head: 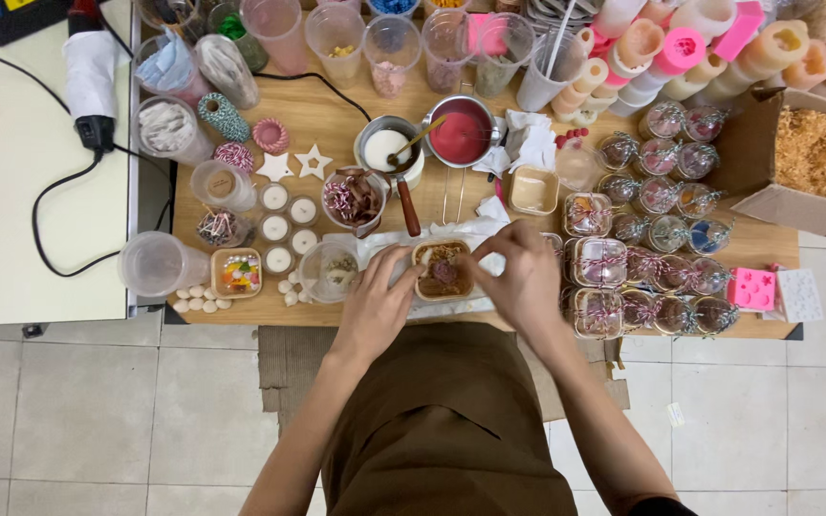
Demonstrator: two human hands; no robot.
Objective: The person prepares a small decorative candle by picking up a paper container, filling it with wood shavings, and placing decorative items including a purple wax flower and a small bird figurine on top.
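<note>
At the near edge of the wooden table [336,115], I see my left hand [375,306] curled against the left side of a small square clear container of brown filling [443,270], fingers bent around its wall. My right hand [526,277] pinches at its right rim, fingers drawn together. Just left stands a round clear cup [327,270]; right, twine-tied square boxes [599,263].

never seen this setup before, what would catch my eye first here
First, the two hands, left hand and right hand, meeting over a small square dish at the near edge of the wooden table. Just behind it stands a metal pot of red liquid. To the right, rows of small tied jars crowd the table.
</note>
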